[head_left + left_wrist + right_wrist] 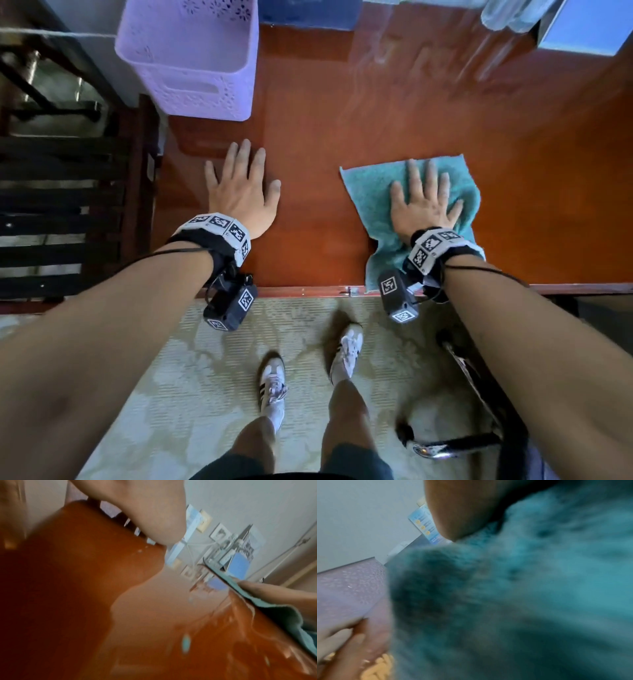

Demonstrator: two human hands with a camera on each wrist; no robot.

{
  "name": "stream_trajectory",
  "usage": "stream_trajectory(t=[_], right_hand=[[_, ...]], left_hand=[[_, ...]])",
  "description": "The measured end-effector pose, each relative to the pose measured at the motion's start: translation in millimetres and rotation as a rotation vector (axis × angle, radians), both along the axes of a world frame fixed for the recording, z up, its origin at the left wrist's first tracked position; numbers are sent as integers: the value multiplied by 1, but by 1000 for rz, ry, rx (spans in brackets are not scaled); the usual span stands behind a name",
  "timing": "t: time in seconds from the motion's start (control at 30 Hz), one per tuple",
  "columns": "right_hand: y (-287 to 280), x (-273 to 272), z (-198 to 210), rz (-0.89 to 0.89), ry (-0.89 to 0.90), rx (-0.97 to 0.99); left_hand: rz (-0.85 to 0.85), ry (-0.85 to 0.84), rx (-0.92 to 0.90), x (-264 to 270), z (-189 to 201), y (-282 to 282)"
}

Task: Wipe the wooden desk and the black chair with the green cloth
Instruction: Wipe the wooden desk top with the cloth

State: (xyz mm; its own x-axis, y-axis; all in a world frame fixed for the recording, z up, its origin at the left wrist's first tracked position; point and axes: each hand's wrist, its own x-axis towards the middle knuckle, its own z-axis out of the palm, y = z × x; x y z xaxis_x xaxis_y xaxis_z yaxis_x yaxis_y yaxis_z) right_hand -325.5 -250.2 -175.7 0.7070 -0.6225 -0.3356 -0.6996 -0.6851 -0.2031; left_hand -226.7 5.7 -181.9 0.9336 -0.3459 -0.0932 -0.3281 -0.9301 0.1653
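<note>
The green cloth (373, 192) lies spread on the reddish wooden desk (325, 144), near its front edge. My right hand (423, 198) presses flat on the cloth with fingers straight and spread. My left hand (241, 186) rests flat on the bare desk to the left, fingers straight. In the right wrist view the cloth (539, 574) fills most of the blurred picture. The left wrist view shows the glossy desk (102, 588) and the cloth's edge (281, 616) at right. The black chair (479, 404) is partly visible on the floor at lower right, under my right forearm.
A lilac perforated basket (191, 58) stands on the desk's back left corner. Blue boxes (582, 27) sit along the back edge. A dark slatted bench (61, 212) stands left of the desk. My feet stand on a pale patterned rug (205, 377).
</note>
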Motion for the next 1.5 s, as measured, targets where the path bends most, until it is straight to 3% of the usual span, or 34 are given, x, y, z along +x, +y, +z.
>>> stream_trajectory(t=[0.1, 0.23, 0.33, 0.4, 0.5, 0.6, 0.67, 0.77, 0.87, 0.93, 1.07, 1.17, 1.23, 1.4, 1.5], right_hand=[[22, 36, 1, 34, 33, 10], [83, 77, 2, 537, -25, 33], [64, 88, 2, 705, -41, 57], [22, 90, 2, 637, -56, 70], [-51, 94, 3, 351, -3, 27], [-68, 109, 2, 150, 35, 12], [-42, 130, 0, 213, 9, 12], [7, 148, -2, 599, -49, 29], [-1, 158, -1, 774, -69, 28], [-33, 168, -2, 738, -75, 42], [-104, 201, -1, 463, -5, 17], [-105, 221, 1, 348, 25, 17], [-80, 232, 2, 397, 19, 41], [-50, 251, -1, 735, -25, 86], [-85, 260, -1, 627, -33, 96]], left_hand=[[23, 43, -2, 9, 5, -5], [-11, 9, 7, 23, 9, -12], [-67, -17, -6, 32, 7, -25], [-83, -29, -16, 38, 8, -39], [-109, -34, -48, 51, 12, -68], [-101, 20, -56, 66, 13, -95], [-76, 34, -34, 78, 13, -106], [-25, 20, 12, 94, 12, -108], [2, 31, 41, 102, 10, -105], [21, 19, 39, 103, 7, -108], [93, 71, 82, 105, -1, -116], [103, 139, 131, 108, -4, -117], [100, 153, 128, 107, -3, -117], [106, 123, 87, 106, -2, -116], [106, 128, 87, 105, -1, -117]])
